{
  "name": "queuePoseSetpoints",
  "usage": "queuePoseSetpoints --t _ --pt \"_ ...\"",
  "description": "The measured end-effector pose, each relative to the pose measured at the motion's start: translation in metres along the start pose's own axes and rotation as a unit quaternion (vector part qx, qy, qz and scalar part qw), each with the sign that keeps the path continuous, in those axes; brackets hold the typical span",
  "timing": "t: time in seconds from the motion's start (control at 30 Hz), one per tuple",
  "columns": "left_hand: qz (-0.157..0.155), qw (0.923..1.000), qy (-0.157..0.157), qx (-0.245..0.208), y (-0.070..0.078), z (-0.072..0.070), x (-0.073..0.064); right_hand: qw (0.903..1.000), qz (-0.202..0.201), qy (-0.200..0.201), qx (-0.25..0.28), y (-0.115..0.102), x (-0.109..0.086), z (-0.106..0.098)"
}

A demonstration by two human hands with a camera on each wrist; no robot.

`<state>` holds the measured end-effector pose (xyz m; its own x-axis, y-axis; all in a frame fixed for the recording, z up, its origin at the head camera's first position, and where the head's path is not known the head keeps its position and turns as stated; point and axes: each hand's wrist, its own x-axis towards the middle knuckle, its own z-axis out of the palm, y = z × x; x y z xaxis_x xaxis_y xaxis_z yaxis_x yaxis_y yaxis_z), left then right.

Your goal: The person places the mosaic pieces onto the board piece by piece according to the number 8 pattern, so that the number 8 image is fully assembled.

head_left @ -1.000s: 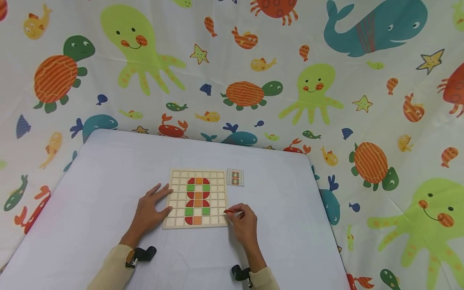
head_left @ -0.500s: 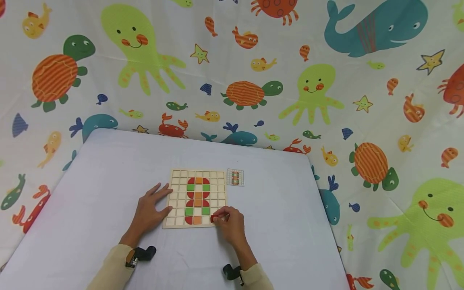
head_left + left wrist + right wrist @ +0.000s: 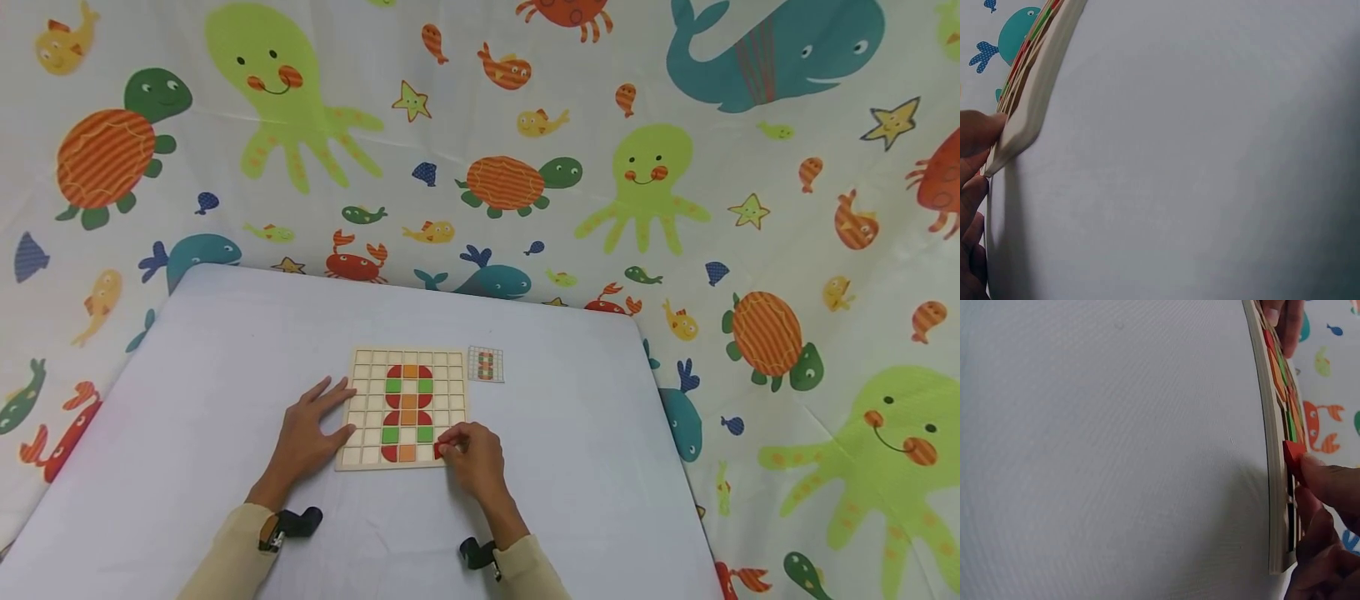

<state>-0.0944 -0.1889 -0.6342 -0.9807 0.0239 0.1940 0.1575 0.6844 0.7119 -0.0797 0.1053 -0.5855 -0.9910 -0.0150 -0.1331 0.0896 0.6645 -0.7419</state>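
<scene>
A square wooden grid board (image 3: 371, 389) lies on the table, with red curved, green and orange tiles forming a figure-eight-like pattern in its middle columns. My left hand (image 3: 303, 429) rests against the board's left edge with fingers spread, thumb and fingertips touching the rim. Between thumb and fingers, my right hand (image 3: 478, 462) pinches a red tile (image 3: 1294, 457) over the bottom row, right of the pattern. That tile is tilted in the right wrist view. An orange tile (image 3: 407, 453) and a red curved tile (image 3: 389, 453) sit in the same row to its left.
A small pattern card (image 3: 486, 365) with a coloured grid lies beside the board's top right corner. A white cloth covers the table (image 3: 585, 458). Behind it hangs a curtain (image 3: 450, 83) printed with sea animals.
My right hand has moved left from the board's right edge to the bottom row with the red tile, then nearly stopped. My left hand has stayed at the board's edge.
</scene>
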Motion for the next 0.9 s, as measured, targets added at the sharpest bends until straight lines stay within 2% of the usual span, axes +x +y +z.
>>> queuePoseSetpoints --t 0.27,0.4,0.5,0.67,0.77,0.9 --pt "0.006 1.0 0.003 -0.001 0.0 -0.001 0.001 0.9945 -0.01 -0.035 0.098 0.001 0.002 -0.001" --pt "0.002 1.0 0.001 -0.003 0.0 -0.001 0.001 0.9931 -0.001 -0.033 0.113 -0.001 0.002 0.003" --pt "-0.001 1.0 -0.002 -0.002 0.001 -0.001 0.001 0.996 0.004 -0.013 0.089 -0.003 0.001 0.007" --pt "-0.004 1.0 -0.003 -0.003 0.0 -0.001 0.001 0.9996 0.003 0.022 0.016 -0.005 -0.001 0.016" --pt "-0.002 1.0 -0.002 -0.003 0.0 -0.001 0.001 0.9993 -0.005 0.032 -0.019 -0.006 -0.001 0.02" --pt "0.003 1.0 0.0 -0.003 -0.001 0.0 0.001 0.9984 -0.014 0.037 -0.041 -0.006 -0.001 0.024"
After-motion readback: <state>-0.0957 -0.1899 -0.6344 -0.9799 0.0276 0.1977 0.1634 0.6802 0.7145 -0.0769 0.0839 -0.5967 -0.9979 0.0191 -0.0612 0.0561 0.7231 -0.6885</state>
